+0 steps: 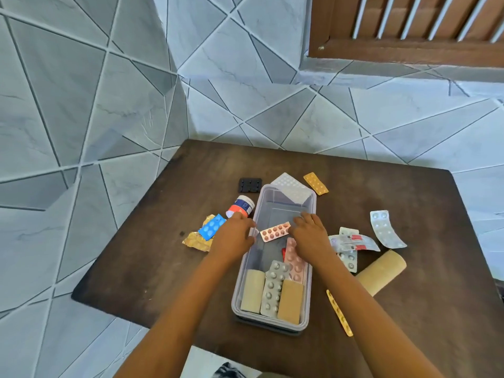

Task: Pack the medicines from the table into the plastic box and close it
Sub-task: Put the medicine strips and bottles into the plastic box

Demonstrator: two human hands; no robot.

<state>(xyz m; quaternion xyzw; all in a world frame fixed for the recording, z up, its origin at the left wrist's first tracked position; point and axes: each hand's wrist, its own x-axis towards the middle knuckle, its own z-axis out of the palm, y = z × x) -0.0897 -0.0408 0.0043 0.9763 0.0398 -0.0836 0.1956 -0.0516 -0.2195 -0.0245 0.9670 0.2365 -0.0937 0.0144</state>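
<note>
A translucent grey plastic box stands mid-table. Inside its near end lie a silver blister, a pink blister and two flattened cardboard pieces. A pink-orange pill strip lies tilted across the box's middle. My right hand is over the box, thumb and fingers at the strip's right end. My left hand curls on the box's left rim. A white blister sheet leans on the far end.
Left of the box lie a white bottle with a red label, a blue blister, gold foil and a black blister. To the right are an orange strip, a silver blister, sachets, a cardboard tube and a yellow strip.
</note>
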